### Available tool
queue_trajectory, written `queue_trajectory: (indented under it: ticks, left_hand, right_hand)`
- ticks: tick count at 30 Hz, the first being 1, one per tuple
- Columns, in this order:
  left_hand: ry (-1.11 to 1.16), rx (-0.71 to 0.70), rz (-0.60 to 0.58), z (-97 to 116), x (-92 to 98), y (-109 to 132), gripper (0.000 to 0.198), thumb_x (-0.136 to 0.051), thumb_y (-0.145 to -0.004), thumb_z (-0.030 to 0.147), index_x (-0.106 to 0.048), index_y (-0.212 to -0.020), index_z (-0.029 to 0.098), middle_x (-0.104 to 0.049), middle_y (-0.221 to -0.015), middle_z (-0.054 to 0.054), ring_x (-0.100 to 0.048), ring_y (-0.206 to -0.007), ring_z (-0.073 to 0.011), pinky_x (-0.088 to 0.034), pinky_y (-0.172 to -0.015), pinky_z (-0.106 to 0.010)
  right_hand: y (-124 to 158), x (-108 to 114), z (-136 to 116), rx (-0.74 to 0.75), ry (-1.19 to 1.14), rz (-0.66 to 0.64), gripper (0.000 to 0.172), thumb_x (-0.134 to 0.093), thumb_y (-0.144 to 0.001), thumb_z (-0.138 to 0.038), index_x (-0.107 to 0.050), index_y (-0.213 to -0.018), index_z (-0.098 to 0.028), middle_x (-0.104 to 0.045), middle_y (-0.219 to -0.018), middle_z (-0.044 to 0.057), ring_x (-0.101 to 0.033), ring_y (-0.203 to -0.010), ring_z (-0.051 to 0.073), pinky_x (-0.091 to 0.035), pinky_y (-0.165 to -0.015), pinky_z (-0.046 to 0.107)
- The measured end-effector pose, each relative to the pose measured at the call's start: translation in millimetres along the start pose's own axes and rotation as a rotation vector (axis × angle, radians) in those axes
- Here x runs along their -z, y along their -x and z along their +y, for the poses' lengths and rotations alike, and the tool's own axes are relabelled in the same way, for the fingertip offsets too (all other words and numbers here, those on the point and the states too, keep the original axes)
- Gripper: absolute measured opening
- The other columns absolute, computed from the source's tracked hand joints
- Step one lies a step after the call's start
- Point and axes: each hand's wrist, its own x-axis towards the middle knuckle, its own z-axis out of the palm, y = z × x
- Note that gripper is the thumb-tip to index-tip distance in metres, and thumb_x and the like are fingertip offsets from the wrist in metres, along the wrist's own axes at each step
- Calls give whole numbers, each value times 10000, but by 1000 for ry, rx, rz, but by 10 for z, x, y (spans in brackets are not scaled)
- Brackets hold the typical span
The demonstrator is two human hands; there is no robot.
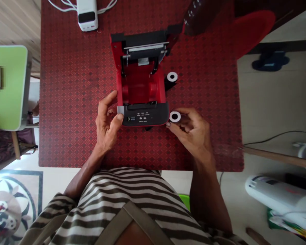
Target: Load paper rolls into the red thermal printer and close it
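Observation:
A red and black receipt printer (142,85) stands on the table with its lid (144,44) raised, and its red paper bay shows no roll inside. My left hand (107,124) grips the printer's front left corner, thumb on the grey piece and fingers along the side. Beside the front right corner, my right hand (193,131) curls round a small white paper roll (175,116), its thumb in front and a finger behind. The thumb tip lies close to the printer's corner. A second paper roll (172,77) stands by the printer's right side.
A white power bank (87,17) with white cables lies at the table's far left. At the back right are a dark bottle (200,17) and a red round object (255,32). A green-topped table (9,92) stands to the left. The red patterned table (73,102) ends near my body.

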Motion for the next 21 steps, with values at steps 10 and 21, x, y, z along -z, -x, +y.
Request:
queue_trajectory:
  ticks: [10,21]
  left_hand:
    - [56,60,34,18,-20,2,729,-795,-1218,869,-730,-1829,477,-814,-1733,-79,-812,-1620,-428,-747,-1333,-649]
    - [62,8,12,-36,-27,26,797,-766,-1215,896,-667,-1886,478,-799,-1726,-84,-813,-1563,-445,-781,-1172,-612]
  right_hand:
    - [-405,532,-99,0,254,12,358,-868,-1016,-288,-952,-1343,-409,-977,-1229,50,-938,-1064,320,-787,-1017,520]
    - [-1152,-20,-31,162,287,-28,323,-856,-1052,-335,-868,-1375,-345,-962,-1179,41,-817,-965,268,-673,-933,476]
